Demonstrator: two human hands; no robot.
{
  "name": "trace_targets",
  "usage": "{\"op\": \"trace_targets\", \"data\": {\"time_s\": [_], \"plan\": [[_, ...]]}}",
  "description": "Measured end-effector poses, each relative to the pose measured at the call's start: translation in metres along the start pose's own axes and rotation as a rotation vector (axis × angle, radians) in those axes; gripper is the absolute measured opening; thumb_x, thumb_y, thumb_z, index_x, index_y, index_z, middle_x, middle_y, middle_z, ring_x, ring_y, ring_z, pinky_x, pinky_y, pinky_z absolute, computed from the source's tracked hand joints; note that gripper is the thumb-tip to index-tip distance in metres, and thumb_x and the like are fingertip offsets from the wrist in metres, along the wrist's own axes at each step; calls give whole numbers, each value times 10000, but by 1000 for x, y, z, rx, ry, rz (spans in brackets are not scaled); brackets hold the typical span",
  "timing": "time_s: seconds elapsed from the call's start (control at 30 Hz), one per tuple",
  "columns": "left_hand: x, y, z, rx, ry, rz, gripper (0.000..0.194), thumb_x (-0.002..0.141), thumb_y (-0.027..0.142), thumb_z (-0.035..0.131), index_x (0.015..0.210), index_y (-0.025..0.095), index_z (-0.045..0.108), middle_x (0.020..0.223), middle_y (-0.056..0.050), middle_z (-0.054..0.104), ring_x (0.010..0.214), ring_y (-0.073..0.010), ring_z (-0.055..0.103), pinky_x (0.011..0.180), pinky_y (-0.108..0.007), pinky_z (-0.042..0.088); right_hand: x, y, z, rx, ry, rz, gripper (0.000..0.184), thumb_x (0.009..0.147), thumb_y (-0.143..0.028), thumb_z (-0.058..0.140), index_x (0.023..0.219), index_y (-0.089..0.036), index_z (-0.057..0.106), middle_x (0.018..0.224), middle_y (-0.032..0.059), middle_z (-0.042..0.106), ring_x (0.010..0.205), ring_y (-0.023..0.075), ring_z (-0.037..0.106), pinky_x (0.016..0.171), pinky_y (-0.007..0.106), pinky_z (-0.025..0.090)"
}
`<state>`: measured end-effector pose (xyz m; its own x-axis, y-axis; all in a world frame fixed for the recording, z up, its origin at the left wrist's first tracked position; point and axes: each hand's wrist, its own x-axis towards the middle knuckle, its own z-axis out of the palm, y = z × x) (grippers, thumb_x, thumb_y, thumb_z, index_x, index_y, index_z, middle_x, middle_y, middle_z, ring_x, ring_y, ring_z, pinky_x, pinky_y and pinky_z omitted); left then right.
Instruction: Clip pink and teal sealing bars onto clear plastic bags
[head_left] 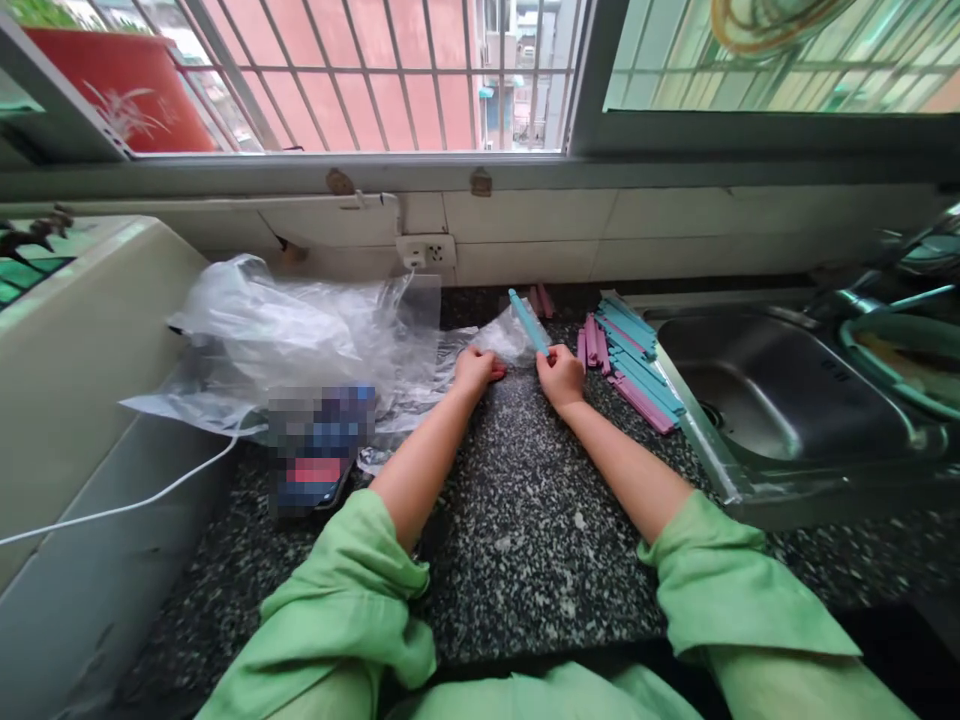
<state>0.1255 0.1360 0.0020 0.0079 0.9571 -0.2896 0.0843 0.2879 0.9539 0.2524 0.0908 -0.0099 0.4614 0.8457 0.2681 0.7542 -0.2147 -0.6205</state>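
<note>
Between thumb and fingers, my right hand (561,376) pinches a slim light-blue plastic strip (529,322), which slants up and to the left. A small clear plastic bag (501,336) lies just behind both hands, partly under the strip. My left hand (477,369) is closed, its fingers curled at the near edge of that bag; whatever is in its grasp is hidden. To the right of my right hand lies a pile of blue strips (637,355) mixed with pink strips (594,343). A few more pink strips (541,300) rest near the wall.
Large crumpled clear plastic bags (262,320) cover the left of the speckled counter (525,560). In front of them lies a phone (319,470). A white cable (150,500) runs leftward. At the right is a steel sink (780,380); a wall socket (426,251) is behind.
</note>
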Motion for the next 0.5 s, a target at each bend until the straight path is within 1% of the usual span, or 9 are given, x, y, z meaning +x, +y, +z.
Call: {"op": "trace_targets", "data": {"time_s": [0.1, 0.17, 0.23, 0.3, 0.37, 0.4, 0.43, 0.5], "plan": [[22, 0, 13, 14, 84, 93, 91, 746, 94, 438, 760, 153, 506, 523, 37, 507, 489, -111, 576, 500, -220, 496, 18, -7, 8, -27, 22, 82, 233, 811, -281, 465, 896, -125, 616, 808, 101, 679, 750, 205, 620, 640, 268, 408], [35, 1, 21, 29, 128, 143, 119, 762, 120, 439, 833, 153, 529, 577, 28, 529, 491, -113, 572, 492, -223, 490, 29, -10, 13, -42, 33, 131, 239, 821, -287, 456, 914, -133, 614, 829, 100, 679, 768, 206, 620, 642, 268, 407], [46, 2, 27, 39, 163, 178, 212, 767, 133, 446, 959, 148, 534, 650, 13, 564, 491, -111, 564, 499, -230, 487, 39, -11, 16, -56, 46, 179, 247, 830, -299, 448, 923, -142, 614, 853, 101, 679, 784, 209, 622, 644, 271, 409], [56, 4, 32, 69, 175, 229, 384, 758, 144, 482, 1142, 149, 479, 725, 0, 597, 520, -113, 569, 540, -238, 492, 49, -12, 18, -68, 60, 225, 257, 837, -312, 441, 927, -147, 617, 871, 105, 679, 800, 218, 625, 650, 280, 414], [63, 7, 36, 181, 156, 332, 579, 746, 166, 526, 1301, 167, 359, 777, -5, 620, 602, -127, 593, 627, -248, 497, 58, -11, 19, -79, 74, 267, 264, 838, -321, 442, 935, -151, 619, 878, 110, 679, 816, 232, 629, 659, 294, 420], [65, 9, 38, 271, 138, 395, 642, 744, 180, 540, 1344, 181, 312, 799, -7, 630, 664, -139, 606, 679, -254, 492, 63, -11, 20, -83, 80, 286, 265, 835, -326, 447, 938, -153, 620, 877, 113, 679, 822, 240, 631, 663, 302, 423], [67, 10, 39, 377, 120, 451, 664, 747, 195, 546, 1362, 197, 295, 831, -14, 638, 736, -153, 614, 729, -261, 483, 67, -10, 21, -89, 87, 304, 265, 832, -330, 451, 937, -154, 620, 875, 116, 678, 825, 247, 632, 667, 311, 426], [69, 13, 42, 580, 103, 505, 615, 760, 226, 538, 1345, 221, 350, 944, -45, 635, 887, -189, 606, 805, -278, 460, 74, -9, 22, -99, 99, 335, 258, 825, -333, 461, 925, -155, 619, 870, 123, 676, 826, 257, 635, 675, 328, 432]]}}
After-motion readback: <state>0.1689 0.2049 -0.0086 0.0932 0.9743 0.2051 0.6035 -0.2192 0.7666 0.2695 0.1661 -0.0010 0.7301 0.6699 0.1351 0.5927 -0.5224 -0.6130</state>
